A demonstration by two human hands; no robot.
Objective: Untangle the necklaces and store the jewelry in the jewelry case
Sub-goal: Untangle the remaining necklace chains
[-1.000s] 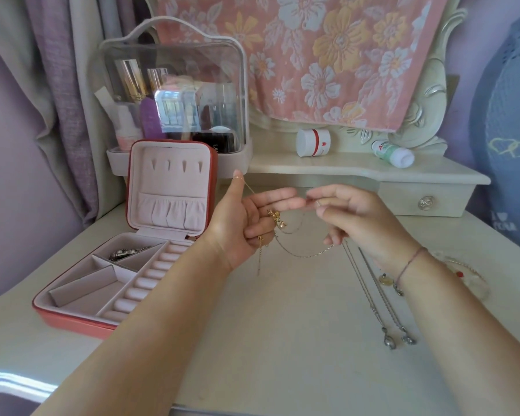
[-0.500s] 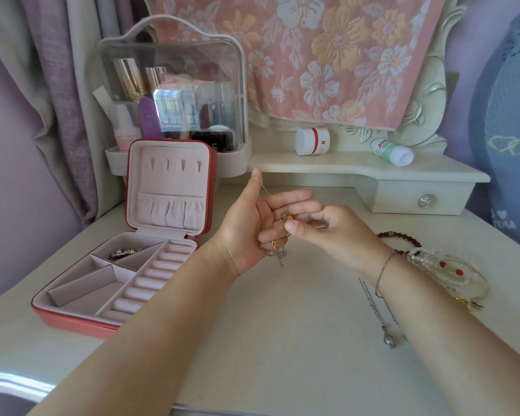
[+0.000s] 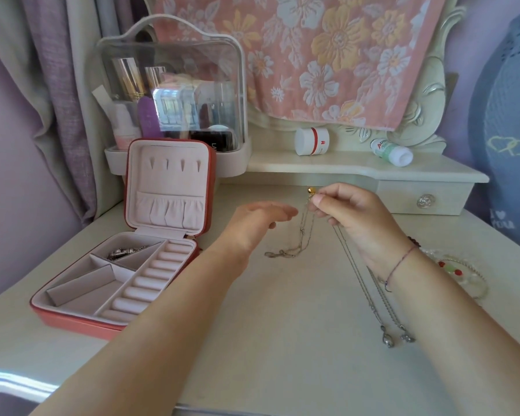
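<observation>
My right hand (image 3: 354, 217) pinches a thin gold necklace (image 3: 303, 232) near its small gold pendant, held above the table; the chain hangs down and its end trails on the tabletop. My left hand (image 3: 258, 226) hovers just left of the chain, fingers straight and blurred, holding nothing. Two silver necklaces (image 3: 376, 301) with pendants lie on the table under my right wrist. The red jewelry case (image 3: 72, 318) stands open at the left, with a silver piece (image 3: 123, 252) in a back compartment.
Beaded bracelets (image 3: 457, 271) lie at the right behind my right forearm. A clear cosmetics organizer (image 3: 171, 94) stands behind the case. A white jar (image 3: 311, 141) and a small bottle (image 3: 391, 152) sit on the raised shelf with a drawer (image 3: 424, 201).
My left hand has let go of the gold necklace and turned palm down. My right hand has lifted the chain up and to the right, so it now hangs free.
</observation>
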